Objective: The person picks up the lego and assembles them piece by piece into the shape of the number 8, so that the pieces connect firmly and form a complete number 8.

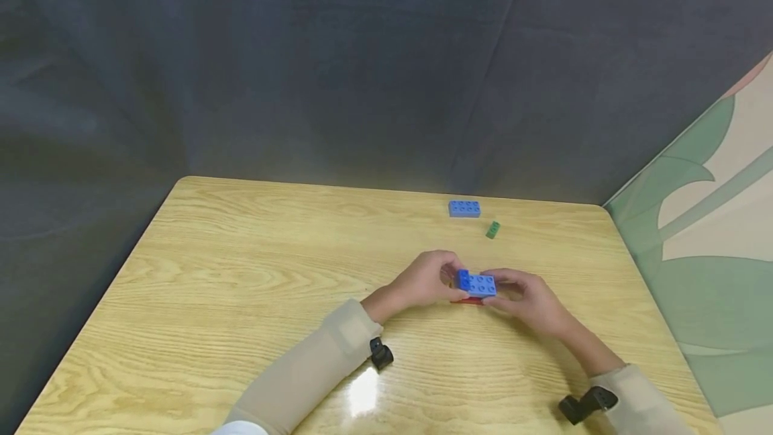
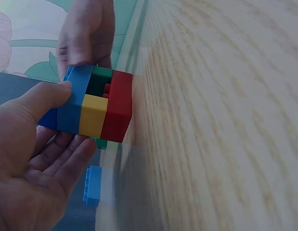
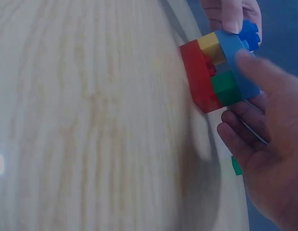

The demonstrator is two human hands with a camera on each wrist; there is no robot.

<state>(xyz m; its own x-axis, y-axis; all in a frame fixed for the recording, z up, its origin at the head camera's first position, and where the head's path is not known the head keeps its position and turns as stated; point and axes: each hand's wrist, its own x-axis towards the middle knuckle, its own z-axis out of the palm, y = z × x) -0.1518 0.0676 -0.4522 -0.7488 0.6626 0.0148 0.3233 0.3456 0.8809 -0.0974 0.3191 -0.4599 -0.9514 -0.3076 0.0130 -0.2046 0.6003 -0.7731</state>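
the brick stack [image 1: 482,284] lies lengthwise between the left fingers [image 2: 80,158] and right fingers [image 3: 235,142], which pinch its opposite ends.

Head view is evenly lit and fairly clear, white glare on the near worktop [image 1: 272,247], dark curtain [image 1: 362,72] dim behind; wrist views run hazier and washed out, grain smeared, right one showing a soft shadow streak and the right hand [image 3: 281,139] blurred at the thumb [image 3: 262,73].
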